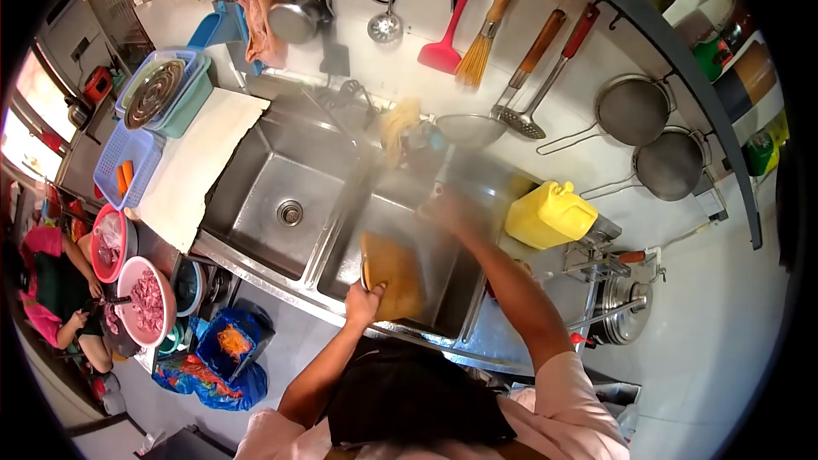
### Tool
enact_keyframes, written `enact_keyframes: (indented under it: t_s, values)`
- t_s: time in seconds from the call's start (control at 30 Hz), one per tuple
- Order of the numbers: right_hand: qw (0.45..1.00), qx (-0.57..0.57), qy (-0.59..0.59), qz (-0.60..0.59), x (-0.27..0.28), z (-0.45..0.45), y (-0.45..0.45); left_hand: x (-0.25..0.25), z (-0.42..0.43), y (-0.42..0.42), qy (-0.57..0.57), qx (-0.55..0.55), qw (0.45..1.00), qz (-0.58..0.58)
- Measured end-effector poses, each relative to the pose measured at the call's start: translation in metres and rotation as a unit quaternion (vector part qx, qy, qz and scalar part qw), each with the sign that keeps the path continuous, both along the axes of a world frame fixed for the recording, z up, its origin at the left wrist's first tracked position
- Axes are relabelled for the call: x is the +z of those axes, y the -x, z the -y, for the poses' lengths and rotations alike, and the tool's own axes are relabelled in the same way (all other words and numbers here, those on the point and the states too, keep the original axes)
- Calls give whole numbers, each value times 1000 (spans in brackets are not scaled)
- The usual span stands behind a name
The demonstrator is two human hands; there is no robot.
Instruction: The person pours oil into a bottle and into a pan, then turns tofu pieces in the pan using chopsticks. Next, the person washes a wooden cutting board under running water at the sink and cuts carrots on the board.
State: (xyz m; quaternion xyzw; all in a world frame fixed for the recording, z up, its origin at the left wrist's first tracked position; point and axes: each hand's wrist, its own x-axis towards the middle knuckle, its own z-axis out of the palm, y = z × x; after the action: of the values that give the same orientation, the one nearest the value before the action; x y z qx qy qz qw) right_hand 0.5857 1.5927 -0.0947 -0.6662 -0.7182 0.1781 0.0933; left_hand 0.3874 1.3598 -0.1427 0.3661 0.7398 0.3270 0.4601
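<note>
My left hand [365, 300] grips the near left edge of a brown board [396, 273], which looks like a wooden cutting board. It is tilted over the right basin [349, 247] of a steel double sink. My right hand [441, 207] is over the back of that basin, beyond the board and apart from it. Motion smears its fingers, so anything in them cannot be made out. A pale yellowish stringy thing [399, 126] and the blurred tap area lie behind it. The left basin [264, 196] shows a round drain [290, 213].
A yellow jug [552, 215] stands right of the sink. Ladles, strainers [632, 109] and brushes hang on the wall. On the left are a white board [196, 162], a blue basket [128, 166] with carrots, and a pink basin of meat [146, 302]. Another person [60, 290] sits beyond.
</note>
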Motion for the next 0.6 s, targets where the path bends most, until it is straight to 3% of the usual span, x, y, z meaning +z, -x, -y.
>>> enact_keyframes:
  t_s: [0.1,0.2,0.33,0.43,0.6]
  values:
    - [997,1,71,34,48,10,27,-85,-20,-2,-31,85,973,214]
    - [999,31,4,8,-16,-7,1,-95,-46,-3,22,122,926,357]
    - [992,125,-23,4,-21,-10,-27,-118,-85,-1,112,92,904,402]
    - [995,69,-71,-24,-22,-1,-33,-144,-103,-3,138,70,894,420]
    - [989,71,-64,-112,-27,-5,-45,-168,-118,-6,137,-15,880,455]
